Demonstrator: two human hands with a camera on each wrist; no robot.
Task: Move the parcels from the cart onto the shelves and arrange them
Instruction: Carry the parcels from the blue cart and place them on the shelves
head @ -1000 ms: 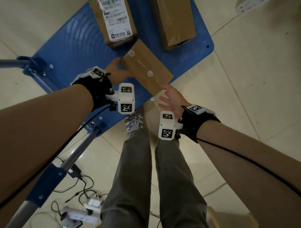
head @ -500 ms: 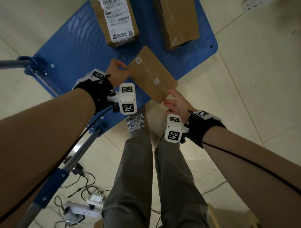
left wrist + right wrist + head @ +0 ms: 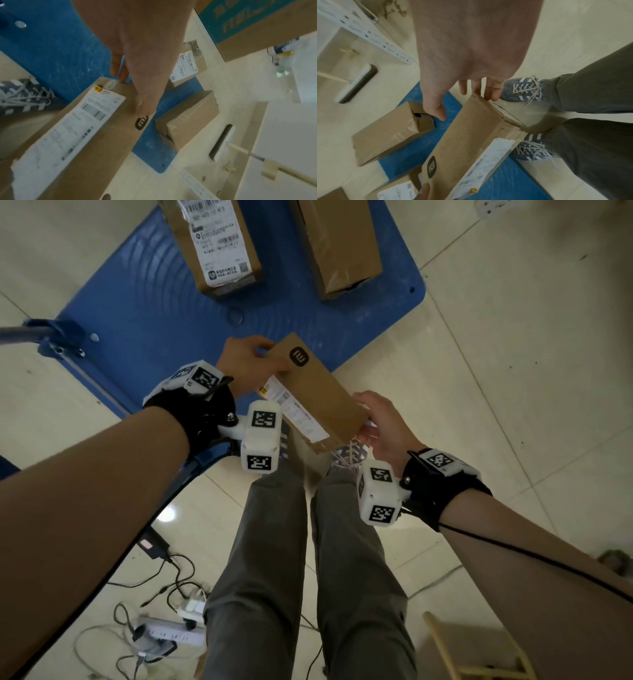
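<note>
The flat parcel is held in the air just off the cart edge; left hand grips one end, right hand the other; a slip is risked, the right-hand grip being fingertip-light.

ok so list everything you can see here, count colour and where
flat parcel: 1, brown with black logo and white label, held above the cart's near edge
parcels on cart: 2, brown; labelled parcel far left, plain parcel far right
cart: 1, blue deck, on the floor
power strips: at least 2, white, on the floor with black cables, near left
large printed carton: 1, brown and teal, beyond the cart
shoes: 2, blue with white stripes
trousers: grey
wrist cameras: 2, white
hands: 2; left hand grips the parcel's far end, right hand its near end
</note>
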